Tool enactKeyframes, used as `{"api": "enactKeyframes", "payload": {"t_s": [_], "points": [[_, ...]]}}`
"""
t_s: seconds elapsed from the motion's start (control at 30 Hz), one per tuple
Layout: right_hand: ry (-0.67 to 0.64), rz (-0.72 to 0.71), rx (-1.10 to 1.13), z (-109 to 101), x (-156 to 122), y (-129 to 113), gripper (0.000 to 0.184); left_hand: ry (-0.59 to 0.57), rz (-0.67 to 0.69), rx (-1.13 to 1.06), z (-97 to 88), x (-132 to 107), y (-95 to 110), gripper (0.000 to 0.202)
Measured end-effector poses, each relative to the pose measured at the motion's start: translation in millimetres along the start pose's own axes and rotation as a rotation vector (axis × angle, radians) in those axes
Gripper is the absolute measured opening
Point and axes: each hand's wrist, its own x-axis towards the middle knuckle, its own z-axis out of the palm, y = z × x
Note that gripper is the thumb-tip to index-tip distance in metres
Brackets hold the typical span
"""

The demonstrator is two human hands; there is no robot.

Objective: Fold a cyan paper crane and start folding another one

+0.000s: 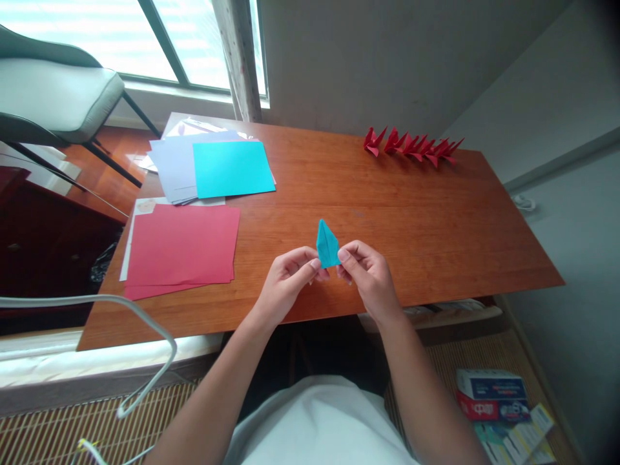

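A small folded piece of turquoise paper [327, 245] is held up between my two hands, its pointed end away from me and creases along its face. My left hand [294, 274] pinches the lower left corner between thumb and fingers. On the other side, my right hand [367, 268] grips the right edge, thumb on top. Some fingertips of both hands are hidden behind or below the paper. Both hands are above the wooden table [310, 174], close to its near edge.
Several red folded paper cranes [411, 147] stand in a row at the table's far right. To the left lie red sheets [181, 245] and a turquoise sheet [234, 169] over pale papers [172, 165]. A white cable [145, 313] curves at lower left; a chair [58, 97] stands beyond.
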Motion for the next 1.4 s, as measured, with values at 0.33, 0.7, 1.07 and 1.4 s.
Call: {"api": "enactKeyframes", "payload": {"t_s": [0.33,0.7,1.07,1.4], "points": [[0.033,0.032,0.029,2.6,1.6,5.8,0.03,0.028,-0.011,0.005,4.0,-0.4,4.6,0.022],[0.031,0.029,0.015,3.1,2.4,9.1,0.029,0.008,-0.023,0.012,4.1,0.7,4.7,0.024],[0.126,-0.043,-0.047,2.9,-1.3,7.0,0.026,0.042,-0.036,0.03,4.3,2.1,1.9,0.024],[0.295,-0.17,-0.3,7.2,-4.2,5.2,0.024,0.18,0.066,0.004,7.9,2.2,-3.3,0.016]]}}
